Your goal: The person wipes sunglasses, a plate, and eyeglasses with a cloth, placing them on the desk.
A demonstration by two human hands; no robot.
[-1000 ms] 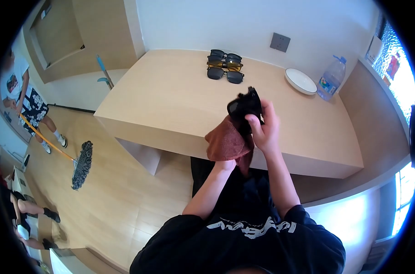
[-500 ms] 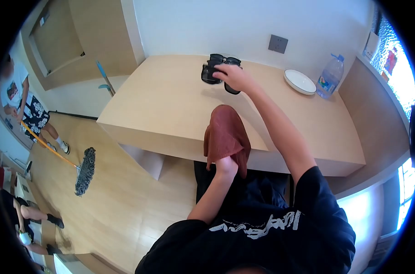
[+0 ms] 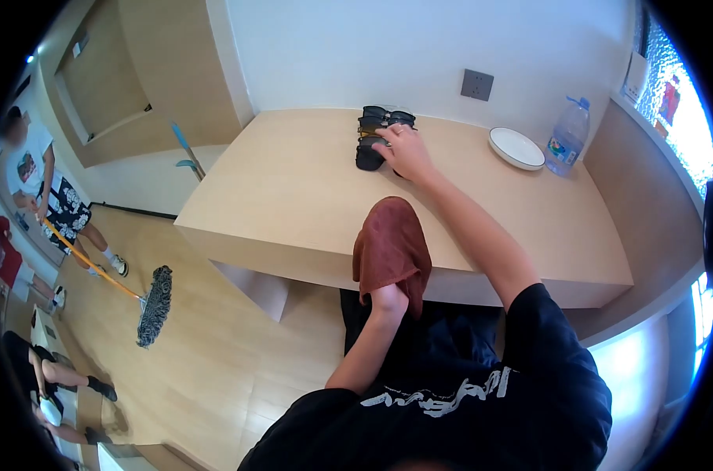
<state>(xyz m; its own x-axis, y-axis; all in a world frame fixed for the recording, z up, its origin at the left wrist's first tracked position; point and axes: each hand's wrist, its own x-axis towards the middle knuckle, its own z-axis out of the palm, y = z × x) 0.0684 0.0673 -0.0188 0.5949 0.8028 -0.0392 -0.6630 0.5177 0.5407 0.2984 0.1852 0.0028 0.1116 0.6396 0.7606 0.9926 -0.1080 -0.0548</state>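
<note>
Several pairs of sunglasses lie in a row near the back of the desk, one with yellowish lenses. My right hand has its fingers on the front pair of dark sunglasses, which rests on the desktop at the near end of the row; the hand hides part of its right side. A reddish-brown cloth hangs draped over my left hand at the desk's front edge. The cloth covers those fingers, and only the wrist and the base of the hand show.
On the desk, a white plate and a plastic bottle stand at the right. At the left, a person holds a mop on the floor. Other people are at the far left edge.
My right hand has carried the dark sunglasses from beside the cloth to the row and down onto the desk. The cloth has come away from them and stays over my left hand.
</note>
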